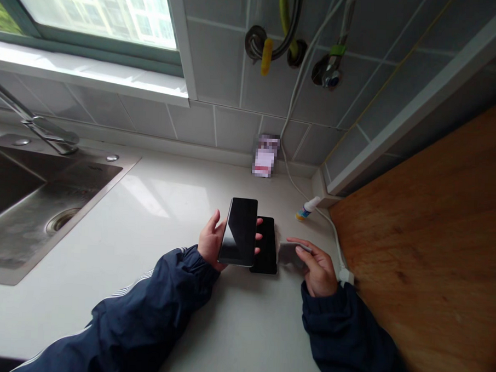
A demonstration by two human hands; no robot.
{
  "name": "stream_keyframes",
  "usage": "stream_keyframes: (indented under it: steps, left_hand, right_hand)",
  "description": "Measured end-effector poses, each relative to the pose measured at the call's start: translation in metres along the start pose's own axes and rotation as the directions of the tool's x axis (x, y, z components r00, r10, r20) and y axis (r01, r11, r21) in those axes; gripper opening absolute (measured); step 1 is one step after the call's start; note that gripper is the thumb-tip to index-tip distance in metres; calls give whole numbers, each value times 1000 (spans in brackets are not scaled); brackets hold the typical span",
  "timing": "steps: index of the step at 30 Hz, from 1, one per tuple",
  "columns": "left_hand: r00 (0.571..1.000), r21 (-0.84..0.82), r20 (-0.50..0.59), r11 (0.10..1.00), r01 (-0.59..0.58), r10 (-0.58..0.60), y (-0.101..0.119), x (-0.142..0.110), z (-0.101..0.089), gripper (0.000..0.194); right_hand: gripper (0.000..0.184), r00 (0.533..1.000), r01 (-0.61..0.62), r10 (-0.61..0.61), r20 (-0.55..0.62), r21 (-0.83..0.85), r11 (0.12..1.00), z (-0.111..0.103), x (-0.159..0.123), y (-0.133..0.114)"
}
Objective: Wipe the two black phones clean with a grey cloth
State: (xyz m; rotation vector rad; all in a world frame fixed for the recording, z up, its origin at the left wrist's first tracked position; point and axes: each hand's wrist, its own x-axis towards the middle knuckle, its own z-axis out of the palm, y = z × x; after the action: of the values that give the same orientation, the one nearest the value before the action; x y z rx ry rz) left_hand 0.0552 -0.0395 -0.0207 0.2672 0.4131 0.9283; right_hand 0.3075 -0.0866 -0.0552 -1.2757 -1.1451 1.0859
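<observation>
My left hand (210, 242) is closed around a black smartphone (238, 232), gripping it by its sides with the screen facing up. A second black phone (266, 247) lies on the white countertop (144, 296), partly covered by the held phone and my fingers. To the right, my right hand (321, 272) pinches a thin grey cloth (291, 255) between thumb and fingers. The cloth hangs beside the lying phone, apart from the held one. Beyond my right hand stands a small spray bottle (307, 209) with a white top, slightly tilted in view.
A steel sink (127, 167) with a chrome faucet (48, 133) is at the left. A blurred card or package (266, 155) leans against the tiled wall. A white cable (288, 160) runs down to a plug (346, 276) by the wooden panel (426, 243) at the right.
</observation>
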Motion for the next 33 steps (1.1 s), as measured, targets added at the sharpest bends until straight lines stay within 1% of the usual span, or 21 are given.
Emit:
stream_keyframes:
  steps: [4,7,9,11,14,18,20,21,27,30,33]
  left_hand:
    - [997,-20,66,999,33,-31,-5,-4,-2,77]
    - [990,-24,127,998,66,-63,-8,-7,-6,78]
    - [981,-23,181,996,82,-77,-9,-7,-8,79]
    - [966,-17,236,994,111,-104,-9,-8,-11,80]
    - [945,-7,288,986,167,-158,-7,-8,-14,81]
    - [930,45,295,976,215,-219,-6,-7,-16,78]
    - [929,80,288,973,217,-231,-6,-7,-14,74]
    - [930,91,285,973,213,-230,-6,-7,-12,72]
    - [935,114,261,970,216,-239,-7,-7,-7,64]
    - [951,171,231,971,168,-206,-10,-7,-10,51]
    - [964,222,213,969,109,-157,-13,-6,-14,47]
  right_hand:
    - [30,995,51,-51,-81,-3,999,6,5,-5]
    - [31,987,128,-132,-94,-43,991,18,13,-18]
    - [30,976,202,-208,-68,-89,975,28,21,-29]
    - [28,959,278,-283,-10,-153,948,37,29,-38]
    - [26,928,369,-370,37,-220,903,47,35,-42]
    - [29,889,455,-435,140,-359,815,46,32,-37]
    - [30,875,482,-448,183,-407,775,42,30,-35]
    - [29,873,487,-450,190,-413,770,41,28,-35]
    - [28,880,471,-448,158,-418,777,36,29,-35]
    - [26,886,456,-445,130,-413,788,34,31,-32]
    - [26,893,443,-436,115,-409,798,33,32,-29]
